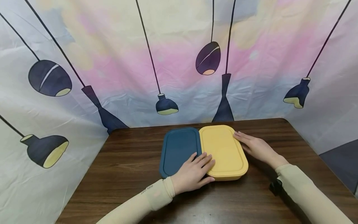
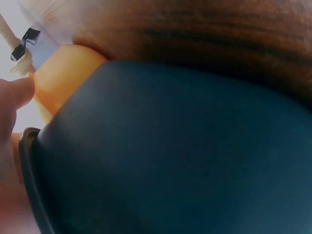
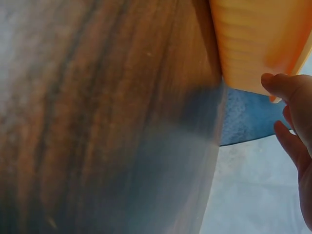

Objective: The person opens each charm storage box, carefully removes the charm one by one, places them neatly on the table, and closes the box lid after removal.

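Two lidded rectangular boxes with rounded corners lie side by side on the table: a dark blue box (image 1: 179,144) on the left, a yellow box (image 1: 223,149) on the right. My left hand (image 1: 190,174) reaches over the blue box's near right corner, its spread fingers on the yellow lid's left side and its thumb by the near edge. At the yellow box's far right edge, the fingertips of my right hand (image 1: 258,149) touch the rim. The blue wall (image 2: 170,141) fills most of the left wrist view. In the right wrist view, the thumb (image 3: 278,84) is against the yellow side.
Dark wood-grain table (image 1: 126,155) surrounds both boxes, and its far edge runs close behind them. A cloth backdrop (image 1: 134,62) printed with hanging lamps rises past that edge. A black wrist device (image 1: 275,186) sits under the right cuff.
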`<state>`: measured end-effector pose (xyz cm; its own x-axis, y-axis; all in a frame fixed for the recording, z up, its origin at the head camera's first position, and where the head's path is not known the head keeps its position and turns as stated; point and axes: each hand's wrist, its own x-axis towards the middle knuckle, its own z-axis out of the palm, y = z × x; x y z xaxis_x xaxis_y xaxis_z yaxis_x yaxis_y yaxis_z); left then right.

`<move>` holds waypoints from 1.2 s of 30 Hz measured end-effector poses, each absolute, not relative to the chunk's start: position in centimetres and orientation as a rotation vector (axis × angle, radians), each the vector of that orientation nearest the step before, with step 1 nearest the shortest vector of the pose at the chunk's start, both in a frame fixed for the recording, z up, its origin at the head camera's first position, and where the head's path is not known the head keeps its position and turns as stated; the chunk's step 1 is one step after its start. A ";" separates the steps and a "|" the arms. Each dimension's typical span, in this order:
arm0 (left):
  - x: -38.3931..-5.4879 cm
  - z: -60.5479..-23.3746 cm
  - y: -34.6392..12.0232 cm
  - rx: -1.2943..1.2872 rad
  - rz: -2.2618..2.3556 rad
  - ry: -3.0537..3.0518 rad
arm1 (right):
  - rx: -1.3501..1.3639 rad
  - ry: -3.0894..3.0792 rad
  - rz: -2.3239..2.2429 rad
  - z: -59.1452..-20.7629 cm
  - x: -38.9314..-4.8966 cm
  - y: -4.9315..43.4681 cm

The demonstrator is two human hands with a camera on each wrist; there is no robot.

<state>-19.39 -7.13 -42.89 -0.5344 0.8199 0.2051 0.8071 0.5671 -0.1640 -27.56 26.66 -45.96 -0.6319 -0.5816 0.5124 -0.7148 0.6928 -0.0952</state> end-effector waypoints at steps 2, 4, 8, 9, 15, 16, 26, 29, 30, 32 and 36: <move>-19.4 -43.0 -7.1 -1.350 0.090 -2.529 | 1.000 -2.458 0.399 -45.8 -27.6 26.6; -19.4 -43.0 -7.1 -1.353 0.107 -2.503 | 1.001 -2.451 0.398 -45.7 -27.6 26.6; -19.6 -43.2 -7.0 -1.366 0.121 -2.458 | 0.999 -2.452 0.394 -45.5 -27.6 26.6; -19.5 -43.2 -7.0 -1.369 0.127 -2.449 | 0.999 -2.457 0.397 -45.4 -27.5 26.6; -19.5 -43.3 -6.9 -1.370 0.133 -2.424 | 0.995 -2.482 0.395 -45.5 -27.4 26.6; -19.5 -43.4 -6.9 -1.367 0.132 -2.430 | 0.994 -2.484 0.396 -45.5 -27.4 26.6; -19.5 -43.1 -7.4 -1.334 0.137 -2.462 | 1.000 -2.463 0.378 -45.3 -27.6 26.6; -19.5 -43.1 -7.4 -1.342 0.134 -2.432 | 1.001 -2.475 0.381 -45.3 -27.5 26.6; -19.5 -43.1 -7.4 -1.346 0.130 -2.420 | 1.002 -2.481 0.382 -45.4 -27.5 26.6; -19.5 -43.2 -7.4 -1.352 0.131 -2.389 | 1.004 -2.486 0.381 -45.4 -27.5 26.5; -19.6 -43.3 -7.4 -1.358 0.136 -2.347 | 1.007 -2.482 0.384 -45.2 -27.5 26.4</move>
